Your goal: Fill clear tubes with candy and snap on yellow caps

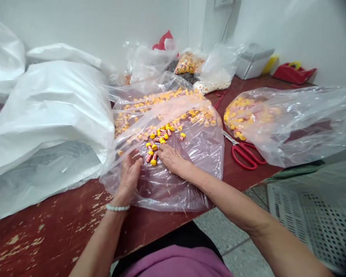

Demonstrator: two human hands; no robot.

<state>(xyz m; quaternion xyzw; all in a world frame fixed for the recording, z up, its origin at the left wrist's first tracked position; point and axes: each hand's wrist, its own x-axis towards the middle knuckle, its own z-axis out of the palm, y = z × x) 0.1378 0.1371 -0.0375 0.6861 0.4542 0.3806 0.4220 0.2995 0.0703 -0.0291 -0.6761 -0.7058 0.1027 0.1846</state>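
Observation:
A large clear plastic bag (202,154) lies spread on the dark red table, with many small yellow-capped, red-patterned tubes (202,115) toward its far side. Several of these tubes (149,154) sit in a small cluster between my hands at the bag's opening. My left hand (130,169) rests on the bag at the left of the cluster, fingers apart and nothing in them. Touching the cluster from the right, my right hand (170,158) has its fingers bent down beside the tubes; its fingertips are partly hidden, so a hold on any tube cannot be made out.
White sacks (54,104) cover the table's left side. At the right are red-handled scissors (246,156) and a second bag of yellow-capped pieces (300,119). Behind stand filled bags (188,63), a box (252,63) and a red tape dispenser (294,73). A basket (323,215) stands lower right.

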